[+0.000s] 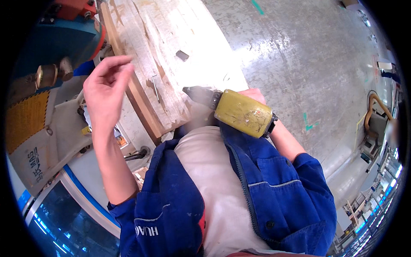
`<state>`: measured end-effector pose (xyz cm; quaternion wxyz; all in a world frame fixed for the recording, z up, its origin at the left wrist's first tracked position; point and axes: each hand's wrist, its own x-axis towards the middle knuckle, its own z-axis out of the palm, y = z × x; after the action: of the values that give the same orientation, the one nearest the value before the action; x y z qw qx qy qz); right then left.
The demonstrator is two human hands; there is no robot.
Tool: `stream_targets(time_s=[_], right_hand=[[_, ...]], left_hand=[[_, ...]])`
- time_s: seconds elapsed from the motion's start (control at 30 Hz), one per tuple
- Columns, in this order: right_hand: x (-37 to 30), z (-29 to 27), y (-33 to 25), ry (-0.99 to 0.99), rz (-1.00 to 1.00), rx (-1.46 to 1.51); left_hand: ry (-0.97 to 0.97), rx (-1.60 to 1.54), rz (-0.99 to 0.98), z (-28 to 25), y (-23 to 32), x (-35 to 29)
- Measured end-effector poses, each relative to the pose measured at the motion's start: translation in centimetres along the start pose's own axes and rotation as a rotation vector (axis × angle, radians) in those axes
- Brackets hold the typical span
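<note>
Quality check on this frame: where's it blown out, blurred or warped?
Head view: the pale wooden benchtop washes out to white toward its right edge; head view: glare streaks the grey concrete floor; head view: a hazy smear sits just below the black tapered nose of the yellow-bodied power tool; head view: fisheye bending toward a black rim.

The yellow tool (244,113) looks scuffed, the bench (171,73) worn wood, the floor (299,64) glossy, the jacket (278,201) matt cloth.
</note>
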<state>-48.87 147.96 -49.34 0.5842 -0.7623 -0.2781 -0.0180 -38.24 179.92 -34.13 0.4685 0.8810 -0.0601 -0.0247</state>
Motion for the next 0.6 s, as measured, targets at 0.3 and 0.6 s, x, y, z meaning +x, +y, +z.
stream_targets(time_s=[0.3,0.6], right_hand=[[0.3,0.4,0.0,0.061,-0.073,0.022],[0.3,0.4,-0.1,0.06,-0.048,0.014]], left_hand=[[-0.319,0.491,-0.152,2.9,-13.1,-1.3],[-0.331,0.517,-0.182,6.5,-14.0,-3.8]])
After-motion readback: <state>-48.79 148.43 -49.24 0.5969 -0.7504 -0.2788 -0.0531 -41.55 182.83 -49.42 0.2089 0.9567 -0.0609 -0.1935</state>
